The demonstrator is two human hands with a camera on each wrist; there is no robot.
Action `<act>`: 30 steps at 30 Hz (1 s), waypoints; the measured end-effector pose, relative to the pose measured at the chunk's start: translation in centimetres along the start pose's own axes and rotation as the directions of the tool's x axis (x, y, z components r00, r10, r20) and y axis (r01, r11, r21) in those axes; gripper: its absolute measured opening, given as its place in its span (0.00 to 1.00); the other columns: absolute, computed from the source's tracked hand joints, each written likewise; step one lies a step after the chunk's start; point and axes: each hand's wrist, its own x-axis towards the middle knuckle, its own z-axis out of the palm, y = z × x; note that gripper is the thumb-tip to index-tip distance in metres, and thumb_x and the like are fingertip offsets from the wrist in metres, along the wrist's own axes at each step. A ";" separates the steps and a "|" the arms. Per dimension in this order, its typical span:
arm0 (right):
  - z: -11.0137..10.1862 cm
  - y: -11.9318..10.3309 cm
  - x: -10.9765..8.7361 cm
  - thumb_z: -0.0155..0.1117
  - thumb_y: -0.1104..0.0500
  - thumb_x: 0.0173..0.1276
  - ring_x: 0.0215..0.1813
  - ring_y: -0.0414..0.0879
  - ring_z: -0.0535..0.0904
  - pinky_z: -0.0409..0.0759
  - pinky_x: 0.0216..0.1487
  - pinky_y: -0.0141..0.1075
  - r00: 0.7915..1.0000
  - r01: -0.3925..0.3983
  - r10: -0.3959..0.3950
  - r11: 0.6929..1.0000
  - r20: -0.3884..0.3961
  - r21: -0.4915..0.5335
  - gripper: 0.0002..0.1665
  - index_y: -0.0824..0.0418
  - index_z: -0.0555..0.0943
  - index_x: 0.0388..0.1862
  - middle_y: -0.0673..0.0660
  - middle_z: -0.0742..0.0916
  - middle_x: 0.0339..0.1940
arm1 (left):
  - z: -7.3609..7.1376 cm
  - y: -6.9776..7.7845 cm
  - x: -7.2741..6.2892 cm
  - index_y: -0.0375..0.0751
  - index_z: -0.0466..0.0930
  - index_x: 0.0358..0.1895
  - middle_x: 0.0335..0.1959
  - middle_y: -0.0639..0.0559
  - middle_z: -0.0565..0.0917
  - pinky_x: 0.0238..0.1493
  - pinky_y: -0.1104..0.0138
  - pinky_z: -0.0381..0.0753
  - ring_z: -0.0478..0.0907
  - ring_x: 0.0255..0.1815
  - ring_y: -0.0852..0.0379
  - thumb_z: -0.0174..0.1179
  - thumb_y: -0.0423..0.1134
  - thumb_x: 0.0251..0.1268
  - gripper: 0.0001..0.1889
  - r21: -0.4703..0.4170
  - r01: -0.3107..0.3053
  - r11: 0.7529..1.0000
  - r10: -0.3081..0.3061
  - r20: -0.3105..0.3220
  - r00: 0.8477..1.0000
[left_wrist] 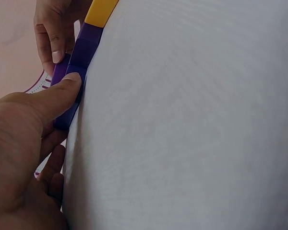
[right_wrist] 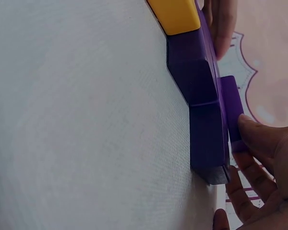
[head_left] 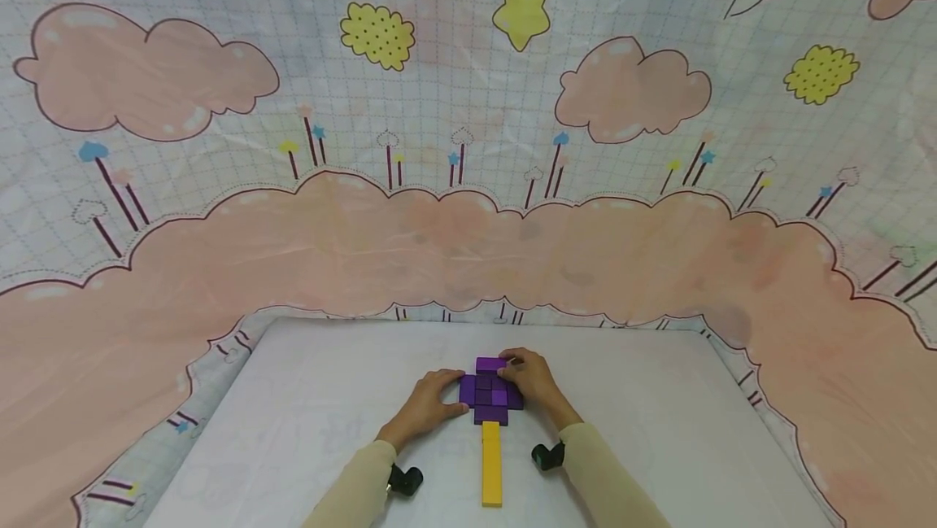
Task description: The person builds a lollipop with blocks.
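On the white tabletop, purple blocks (head_left: pixel 492 414) lie together in a flower-like cluster, with a long yellow block (head_left: pixel 491 463) running from its near side. My left hand (head_left: pixel 428 406) holds the purple block (head_left: pixel 467 390) on the cluster's left side, thumb at its near end and fingers at its far end. At the far side, my right hand (head_left: pixel 533 381) pinches the right end of another purple block (head_left: pixel 490 364). The right wrist view shows this purple block (right_wrist: pixel 231 108) between thumb and fingers, close against the cluster. Fingertips partly hide the blocks' ends.
The white tabletop (head_left: pixel 307 430) spreads around the cluster. Behind it hangs a cloth (head_left: pixel 454 251) printed with clouds and stars. Dark wrist devices sit at both sleeves, the left one (head_left: pixel 406 479) and the right one (head_left: pixel 547 456) flanking the yellow block.
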 end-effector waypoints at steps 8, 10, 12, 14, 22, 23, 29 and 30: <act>0.1 -0.3 -0.2 0.69 0.60 0.64 0.51 0.54 0.81 0.80 0.57 0.54 1.000 -0.005 0.005 1.000 0.004 -0.002 0.16 0.58 0.84 0.51 0.60 0.86 0.49 | 0.1 -0.2 0.1 0.44 0.73 0.67 0.67 0.44 0.75 0.71 0.44 0.65 0.69 0.68 0.42 0.69 0.49 0.59 0.33 0.001 0.001 1.000 -0.001 0.004 1.000; 0.1 -0.4 -0.3 0.69 0.60 0.64 0.51 0.54 0.81 0.80 0.58 0.54 1.000 -0.008 0.008 1.000 0.008 -0.004 0.16 0.58 0.84 0.51 0.60 0.86 0.49 | 0.1 -0.3 0.1 0.44 0.73 0.67 0.67 0.44 0.75 0.71 0.44 0.65 0.69 0.68 0.42 0.69 0.49 0.59 0.33 0.004 0.003 1.000 -0.003 0.005 1.000; 0.1 -0.4 -0.2 0.69 0.60 0.64 0.52 0.54 0.81 0.79 0.58 0.54 1.000 -0.010 0.010 1.000 0.010 -0.008 0.16 0.57 0.84 0.51 0.60 0.86 0.50 | 0.2 -0.4 0.1 0.45 0.73 0.67 0.67 0.44 0.75 0.71 0.44 0.65 0.69 0.68 0.42 0.69 0.49 0.59 0.33 0.004 0.006 1.000 -0.006 0.005 1.000; 0.1 -0.4 -0.3 0.69 0.60 0.64 0.53 0.55 0.80 0.79 0.59 0.54 1.000 -0.007 0.007 1.000 0.010 -0.014 0.16 0.58 0.84 0.51 0.60 0.86 0.50 | 0.2 -0.3 0.1 0.45 0.73 0.67 0.67 0.44 0.75 0.71 0.44 0.65 0.68 0.68 0.42 0.69 0.49 0.59 0.33 0.003 0.007 1.000 -0.007 0.004 1.000; 0.3 -0.4 -0.2 0.70 0.59 0.64 0.52 0.53 0.80 0.78 0.60 0.54 1.000 -0.006 0.006 0.998 0.003 -0.066 0.15 0.56 0.84 0.51 0.59 0.86 0.49 | 0.2 -0.3 0.1 0.44 0.73 0.67 0.67 0.45 0.75 0.71 0.44 0.66 0.69 0.68 0.42 0.69 0.49 0.59 0.33 0.001 0.003 1.000 -0.003 0.002 1.000; 0.3 -0.4 -0.2 0.70 0.59 0.64 0.52 0.53 0.80 0.78 0.60 0.54 1.000 -0.009 0.010 0.998 0.003 -0.065 0.15 0.56 0.84 0.50 0.59 0.86 0.49 | 0.2 -0.3 0.1 0.44 0.73 0.67 0.67 0.45 0.75 0.71 0.44 0.66 0.69 0.68 0.42 0.69 0.49 0.59 0.33 0.002 0.003 1.000 -0.003 0.002 1.000; 0.5 -0.2 -0.1 0.69 0.59 0.64 0.51 0.52 0.79 0.77 0.61 0.53 1.000 -0.027 0.028 0.997 0.011 -0.079 0.15 0.55 0.84 0.51 0.58 0.86 0.49 | 0.2 -0.3 0.0 0.45 0.72 0.67 0.67 0.45 0.75 0.71 0.44 0.65 0.69 0.68 0.43 0.69 0.49 0.59 0.32 0.004 0.005 1.000 -0.005 0.003 1.000; 0.5 -0.1 -0.1 0.69 0.58 0.64 0.51 0.53 0.79 0.77 0.61 0.54 0.999 -0.030 0.031 0.996 0.013 -0.082 0.15 0.55 0.84 0.51 0.58 0.86 0.49 | 0.2 -0.3 0.0 0.44 0.72 0.67 0.67 0.45 0.75 0.71 0.45 0.65 0.69 0.68 0.43 0.69 0.49 0.59 0.33 0.004 0.005 1.000 -0.005 0.003 1.000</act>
